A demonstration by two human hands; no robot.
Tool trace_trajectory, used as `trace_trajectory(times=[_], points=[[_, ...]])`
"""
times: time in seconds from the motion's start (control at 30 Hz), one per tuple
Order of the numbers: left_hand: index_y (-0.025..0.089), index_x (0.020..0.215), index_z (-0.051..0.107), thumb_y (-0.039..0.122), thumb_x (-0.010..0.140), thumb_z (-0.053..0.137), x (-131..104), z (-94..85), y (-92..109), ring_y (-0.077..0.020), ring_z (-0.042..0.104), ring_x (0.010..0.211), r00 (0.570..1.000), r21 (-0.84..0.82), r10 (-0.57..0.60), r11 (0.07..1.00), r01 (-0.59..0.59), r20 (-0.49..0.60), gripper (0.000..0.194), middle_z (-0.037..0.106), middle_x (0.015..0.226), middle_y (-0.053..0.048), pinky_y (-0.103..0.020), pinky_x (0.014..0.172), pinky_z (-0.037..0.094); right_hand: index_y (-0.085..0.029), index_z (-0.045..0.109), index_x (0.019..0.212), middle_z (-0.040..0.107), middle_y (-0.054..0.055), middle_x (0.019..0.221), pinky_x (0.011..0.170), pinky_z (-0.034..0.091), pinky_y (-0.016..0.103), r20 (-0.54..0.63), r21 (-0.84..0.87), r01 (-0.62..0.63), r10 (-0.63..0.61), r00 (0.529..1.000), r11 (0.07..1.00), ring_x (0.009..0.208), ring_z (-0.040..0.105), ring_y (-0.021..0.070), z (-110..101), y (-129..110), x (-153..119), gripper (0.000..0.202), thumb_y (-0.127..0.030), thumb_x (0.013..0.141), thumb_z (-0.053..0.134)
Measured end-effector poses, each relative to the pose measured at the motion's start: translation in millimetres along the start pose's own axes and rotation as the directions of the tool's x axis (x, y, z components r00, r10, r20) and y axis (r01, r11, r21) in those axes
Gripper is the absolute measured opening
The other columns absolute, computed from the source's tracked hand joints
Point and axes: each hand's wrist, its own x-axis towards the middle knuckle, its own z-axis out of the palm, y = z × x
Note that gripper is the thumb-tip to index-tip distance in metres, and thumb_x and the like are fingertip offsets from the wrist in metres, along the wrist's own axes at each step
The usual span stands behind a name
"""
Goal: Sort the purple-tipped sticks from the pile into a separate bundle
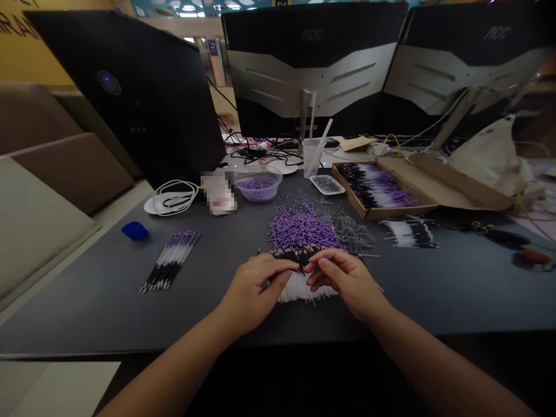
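Both hands hover over a row of black-and-white sticks [299, 288] near the table's front edge. My left hand [260, 284] has its thumb and index finger brought together over the row's left part; what they hold, if anything, is too small to tell. My right hand [341, 281] is just to the right, its fingers curled and a tiny purple piece [326, 256] at the thumb and index fingertips. Behind the hands lies a heap of purple pieces [299, 225], with a pile of grey pieces [354, 230] touching its right side.
Finished-looking purple, white and black sticks [171, 260] lie at left, near a blue object [135, 230]. Behind are a purple-filled bowl [259, 185], a white tray [327, 185], a plastic cup [311, 156] and an open cardboard box [369, 211]. Monitors [313, 69] stand at the back.
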Motion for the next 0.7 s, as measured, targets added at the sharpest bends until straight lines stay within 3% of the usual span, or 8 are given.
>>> trace_trajectory(times=[0.07, 0.2, 0.27, 0.33, 0.4, 0.47, 0.57, 0.7], points=[[0.021, 0.1, 0.071, 0.025, 0.09, 0.052, 0, -3.2, 1, -0.0113, 0.061, 0.068, 0.999, -0.058, 0.01, 0.998, -0.008, 0.035, 0.022, 0.068, 0.079, -0.002, -0.023, 0.067, 0.049, -0.019, 0.065, 0.087, 0.071, 0.004, 0.082, 0.062, 0.059, 0.032, -0.004, -0.004, 0.002, -0.002, 1.0, 1.0, 0.065, 0.069, 0.015, 0, -3, 0, 0.02, -0.038, 0.082, 0.065], [0.018, 0.093, 0.072, 0.028, 0.09, 0.052, 1, -3.8, 3, -0.0137, 0.066, 0.075, 0.994, -0.122, -0.014, 0.992, 0.027, 0.104, 0.023, 0.072, 0.084, -0.004, -0.025, 0.07, 0.051, -0.018, 0.065, 0.087, 0.072, 0.005, 0.08, 0.063, 0.059, 0.032, -0.013, -0.029, 0.018, -0.018, 1.0, 0.999, 0.066, 0.069, 0.0155, -2, -16, 4, 0.022, -0.038, 0.08, 0.068], [0.02, 0.1, 0.07, 0.029, 0.089, 0.054, 3, -3.6, 5, -0.0137, 0.066, 0.074, 0.987, -0.1, -0.048, 0.993, 0.064, 0.152, 0.022, 0.072, 0.084, -0.003, -0.025, 0.069, 0.051, -0.017, 0.065, 0.086, 0.072, 0.005, 0.082, 0.063, 0.059, 0.031, -0.014, -0.062, 0.037, -0.038, 0.999, 0.997, 0.069, 0.069, 0.0157, -4, -25, 9, 0.022, -0.038, 0.079, 0.069], [0.022, 0.123, 0.058, 0.026, 0.089, 0.053, 5, -4.8, 9, -0.0134, 0.066, 0.073, 0.971, -0.03, -0.087, 0.995, 0.096, 0.222, 0.035, 0.072, 0.084, -0.001, -0.024, 0.069, 0.051, -0.018, 0.066, 0.086, 0.071, 0.005, 0.087, 0.065, 0.059, 0.03, -0.01, -0.109, 0.064, -0.066, 0.998, 0.992, 0.075, 0.069, 0.0155, -6, -34, 15, 0.02, -0.037, 0.08, 0.068], [0.022, 0.143, 0.035, 0.023, 0.09, 0.05, 7, -7.2, 14, -0.0143, 0.066, 0.073, 0.946, 0.102, -0.128, 0.99, 0.102, 0.297, 0.055, 0.071, 0.084, -0.002, -0.025, 0.069, 0.05, -0.018, 0.067, 0.086, 0.07, 0.005, 0.091, 0.067, 0.059, 0.029, 0.0, -0.144, 0.085, -0.086, 0.996, 0.986, 0.079, 0.068, 0.0152, -7, -39, 20, 0.018, -0.036, 0.082, 0.066], [0.02, 0.148, 0.023, 0.021, 0.091, 0.046, 8, -9.6, 17, -0.0169, 0.067, 0.076, 0.922, 0.268, -0.154, 0.962, 0.057, 0.355, 0.061, 0.071, 0.088, -0.005, -0.026, 0.067, 0.049, -0.019, 0.068, 0.087, 0.069, 0.005, 0.091, 0.069, 0.059, 0.03, 0.01, -0.146, 0.089, -0.088, 0.996, 0.985, 0.082, 0.068, 0.0157, -8, -40, 23, 0.017, -0.036, 0.083, 0.065], [0.022, 0.141, 0.036, 0.019, 0.092, 0.04, 6, -10.5, 15, -0.0203, 0.067, 0.086, 0.911, 0.407, -0.117, 0.911, -0.059, 0.394, 0.049, 0.069, 0.1, -0.008, -0.03, 0.073, 0.049, -0.019, 0.068, 0.086, 0.07, 0.005, 0.09, 0.074, 0.059, 0.033, -0.002, -0.12, 0.059, -0.059, 0.998, 0.991, 0.085, 0.068, 0.0165, -7, -34, 21, 0.019, -0.037, 0.081, 0.066], [0.023, 0.122, 0.055, 0.022, 0.093, 0.041, 3, -6.8, 5, -0.0197, 0.066, 0.09, 0.922, 0.419, -0.069, 0.902, -0.106, 0.381, 0.032, 0.069, 0.1, -0.005, -0.031, 0.079, 0.048, -0.018, 0.066, 0.082, 0.07, 0.005, 0.089, 0.073, 0.06, 0.033, -0.016, -0.055, -0.014, 0.013, 1.0, 0.998, 0.084, 0.068, 0.0165, -3, -24, 16, 0.021, -0.038, 0.078, 0.07]])
